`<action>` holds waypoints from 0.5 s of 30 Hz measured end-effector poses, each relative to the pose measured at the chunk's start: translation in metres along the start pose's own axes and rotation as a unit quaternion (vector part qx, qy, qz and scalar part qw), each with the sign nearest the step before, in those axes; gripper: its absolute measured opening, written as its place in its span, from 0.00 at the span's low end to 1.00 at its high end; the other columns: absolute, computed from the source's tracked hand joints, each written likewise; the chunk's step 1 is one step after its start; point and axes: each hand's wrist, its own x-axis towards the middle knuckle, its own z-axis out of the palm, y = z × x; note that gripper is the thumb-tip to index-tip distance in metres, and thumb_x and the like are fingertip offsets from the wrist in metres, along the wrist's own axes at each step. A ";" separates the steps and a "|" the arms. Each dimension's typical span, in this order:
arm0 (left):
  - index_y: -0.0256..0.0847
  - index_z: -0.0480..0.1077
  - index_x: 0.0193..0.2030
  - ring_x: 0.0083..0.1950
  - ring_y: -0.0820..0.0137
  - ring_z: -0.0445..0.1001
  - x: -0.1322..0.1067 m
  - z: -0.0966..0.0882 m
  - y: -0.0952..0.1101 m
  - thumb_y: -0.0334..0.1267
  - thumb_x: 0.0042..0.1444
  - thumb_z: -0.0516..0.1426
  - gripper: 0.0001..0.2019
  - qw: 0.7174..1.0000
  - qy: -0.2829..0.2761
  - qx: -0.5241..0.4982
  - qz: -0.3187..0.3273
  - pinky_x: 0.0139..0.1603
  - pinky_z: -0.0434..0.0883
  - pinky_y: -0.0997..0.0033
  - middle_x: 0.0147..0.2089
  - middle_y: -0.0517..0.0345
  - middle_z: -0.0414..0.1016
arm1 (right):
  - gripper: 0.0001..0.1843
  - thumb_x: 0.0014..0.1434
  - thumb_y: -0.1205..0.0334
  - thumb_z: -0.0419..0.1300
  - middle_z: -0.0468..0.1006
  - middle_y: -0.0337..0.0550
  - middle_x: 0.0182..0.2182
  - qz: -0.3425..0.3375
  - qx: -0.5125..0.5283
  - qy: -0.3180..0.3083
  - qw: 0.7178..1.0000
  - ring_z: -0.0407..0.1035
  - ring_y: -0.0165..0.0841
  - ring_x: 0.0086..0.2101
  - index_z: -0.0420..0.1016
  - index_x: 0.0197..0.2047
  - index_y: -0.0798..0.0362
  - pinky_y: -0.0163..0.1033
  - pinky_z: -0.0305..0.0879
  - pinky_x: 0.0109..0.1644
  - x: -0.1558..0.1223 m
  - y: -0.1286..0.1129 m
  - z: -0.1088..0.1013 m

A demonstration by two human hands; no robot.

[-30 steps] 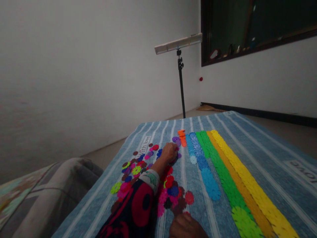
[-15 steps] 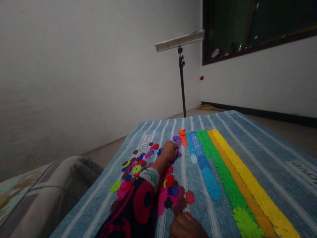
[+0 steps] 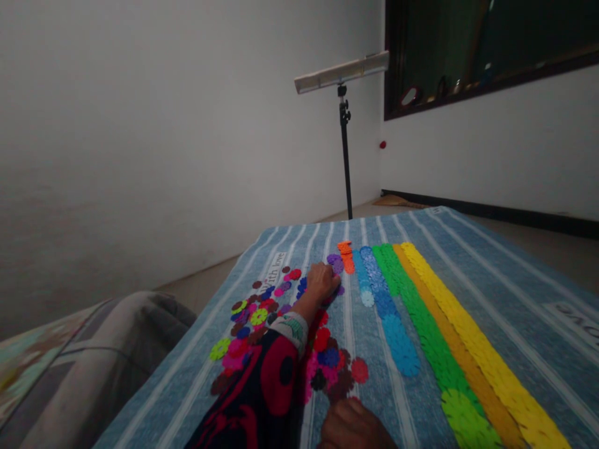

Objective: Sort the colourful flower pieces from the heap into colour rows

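My left hand (image 3: 322,282) reaches across the cloth from the lower left, its fingers bent together beside a small group of purple notched plastic discs (image 3: 334,262). What sits in its fingertips, if anything, is hidden. Near the bottom edge, my right hand (image 3: 354,425) rests curled, and its fingers conceal whatever may be inside. Mixed loose discs, red, pink, brown, blue and black, lie around my left forearm; a red disc (image 3: 359,370) lies just beyond my right hand. An overlapping row of orange discs (image 3: 345,257) is right of the purple ones.
Long overlapping rows of blue discs (image 3: 397,349), green discs (image 3: 428,318), mustard discs (image 3: 456,330) and yellow discs (image 3: 486,349) run along the striped cloth (image 3: 505,299). A black stand (image 3: 346,156) rises behind the far edge. Grey fabric (image 3: 140,337) bulges at left.
My left hand and forearm have shifted very slightly right and away, still beside the purple discs. My right hand stays in place. The disc rows look the same.
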 end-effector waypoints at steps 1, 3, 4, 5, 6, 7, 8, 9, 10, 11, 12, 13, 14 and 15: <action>0.37 0.78 0.44 0.51 0.57 0.73 0.001 0.000 0.001 0.43 0.57 0.53 0.17 1.000 -0.003 0.002 -0.009 0.49 0.70 0.65 0.46 0.43 0.78 | 0.17 0.62 0.65 0.51 0.61 0.37 0.17 0.011 0.002 0.012 1.000 0.57 0.30 0.21 0.58 0.22 0.50 0.37 0.52 0.25 -0.001 -0.001 0.002; 0.37 0.78 0.44 0.50 0.57 0.74 0.003 -0.003 0.000 0.39 0.56 0.53 0.16 1.000 -0.014 0.005 -0.023 0.48 0.70 0.65 0.46 0.43 0.78 | 0.18 0.63 0.64 0.49 0.61 0.36 0.17 0.026 0.005 0.032 0.999 0.57 0.30 0.21 0.58 0.21 0.50 0.37 0.51 0.25 -0.002 -0.001 0.005; 0.36 0.78 0.44 0.50 0.56 0.74 0.004 -0.005 -0.003 0.38 0.55 0.53 0.16 0.999 -0.019 0.009 -0.030 0.47 0.70 0.65 0.46 0.42 0.78 | 0.18 0.64 0.64 0.49 0.60 0.36 0.17 0.018 0.007 0.035 0.999 0.57 0.29 0.21 0.58 0.21 0.50 0.37 0.51 0.25 -0.002 0.000 0.004; 0.35 0.78 0.44 0.50 0.55 0.75 0.004 -0.007 -0.007 0.37 0.55 0.53 0.16 0.999 -0.023 0.014 -0.038 0.46 0.71 0.64 0.45 0.41 0.78 | 0.18 0.64 0.64 0.49 0.60 0.35 0.17 0.003 0.008 0.027 1.000 0.57 0.29 0.21 0.58 0.21 0.50 0.37 0.51 0.25 -0.002 0.001 0.004; 0.34 0.78 0.44 0.50 0.54 0.75 0.004 -0.010 -0.011 0.36 0.55 0.52 0.17 0.998 -0.026 0.022 -0.048 0.46 0.71 0.64 0.45 0.39 0.78 | 0.18 0.64 0.63 0.50 0.60 0.35 0.17 -0.011 0.006 0.011 1.000 0.57 0.29 0.21 0.58 0.21 0.50 0.36 0.52 0.25 -0.002 0.002 0.002; 0.33 0.78 0.44 0.50 0.53 0.75 0.003 -0.013 -0.016 0.36 0.55 0.52 0.17 0.998 -0.026 0.030 -0.057 0.46 0.71 0.63 0.45 0.38 0.78 | 0.17 0.63 0.63 0.51 0.61 0.35 0.18 -0.023 0.001 -0.011 1.000 0.58 0.28 0.21 0.59 0.22 0.50 0.36 0.52 0.25 -0.003 0.002 0.001; 0.32 0.78 0.44 0.50 0.53 0.75 0.002 -0.016 -0.020 0.35 0.55 0.52 0.17 0.997 -0.023 0.039 -0.063 0.46 0.71 0.62 0.45 0.37 0.78 | 0.17 0.63 0.62 0.53 0.61 0.34 0.18 -0.026 -0.005 -0.032 0.999 0.59 0.28 0.21 0.59 0.22 0.50 0.36 0.53 0.26 -0.003 0.003 0.001; 0.33 0.78 0.44 0.50 0.53 0.75 0.001 -0.019 -0.023 0.35 0.54 0.52 0.17 0.997 -0.018 0.044 -0.064 0.47 0.71 0.62 0.46 0.37 0.78 | 0.16 0.62 0.62 0.53 0.62 0.35 0.18 -0.017 -0.009 -0.043 0.999 0.60 0.28 0.22 0.60 0.22 0.50 0.35 0.54 0.26 -0.004 0.002 0.001; 0.34 0.79 0.44 0.50 0.54 0.75 0.000 -0.021 -0.024 0.35 0.54 0.53 0.16 0.997 -0.015 0.046 -0.059 0.47 0.71 0.63 0.46 0.38 0.79 | 0.16 0.62 0.63 0.53 0.62 0.35 0.18 -0.002 -0.009 -0.038 0.999 0.60 0.28 0.22 0.60 0.22 0.50 0.36 0.54 0.26 -0.004 0.002 0.001; 0.35 0.79 0.44 0.50 0.56 0.75 -0.002 -0.023 -0.024 0.35 0.54 0.53 0.16 0.998 -0.016 0.042 -0.048 0.47 0.70 0.64 0.45 0.40 0.79 | 0.16 0.62 0.63 0.52 0.62 0.35 0.18 0.015 -0.005 -0.024 1.000 0.60 0.29 0.22 0.59 0.22 0.50 0.36 0.53 0.26 -0.005 0.000 0.003; 0.37 0.79 0.44 0.49 0.58 0.76 -0.004 -0.025 -0.023 0.35 0.54 0.54 0.16 0.999 -0.022 0.033 -0.033 0.47 0.70 0.66 0.44 0.43 0.80 | 0.17 0.62 0.63 0.51 0.62 0.36 0.18 0.024 0.001 -0.007 1.000 0.59 0.29 0.21 0.59 0.21 0.50 0.37 0.53 0.26 -0.005 -0.001 0.004; 0.39 0.80 0.43 0.48 0.60 0.76 -0.007 -0.027 -0.020 0.36 0.54 0.54 0.15 0.999 -0.035 0.018 -0.015 0.46 0.70 0.68 0.43 0.46 0.80 | 0.17 0.62 0.64 0.50 0.61 0.36 0.18 0.031 0.008 0.008 0.999 0.58 0.29 0.21 0.59 0.21 0.50 0.37 0.52 0.26 -0.005 -0.002 0.006; 0.41 0.80 0.43 0.46 0.61 0.77 -0.009 -0.028 -0.016 0.38 0.54 0.55 0.15 0.999 -0.053 0.001 0.003 0.45 0.70 0.69 0.42 0.48 0.81 | 0.17 0.63 0.64 0.50 0.61 0.36 0.17 0.037 0.013 0.023 0.999 0.58 0.29 0.21 0.58 0.21 0.50 0.37 0.52 0.25 -0.004 -0.003 0.007; 0.41 0.80 0.42 0.45 0.62 0.77 -0.011 -0.029 -0.013 0.41 0.54 0.56 0.14 0.997 -0.073 -0.015 0.019 0.43 0.70 0.70 0.40 0.50 0.81 | 0.17 0.63 0.64 0.50 0.60 0.36 0.17 0.038 0.016 0.036 0.998 0.57 0.29 0.21 0.58 0.21 0.50 0.37 0.51 0.25 -0.004 -0.004 0.007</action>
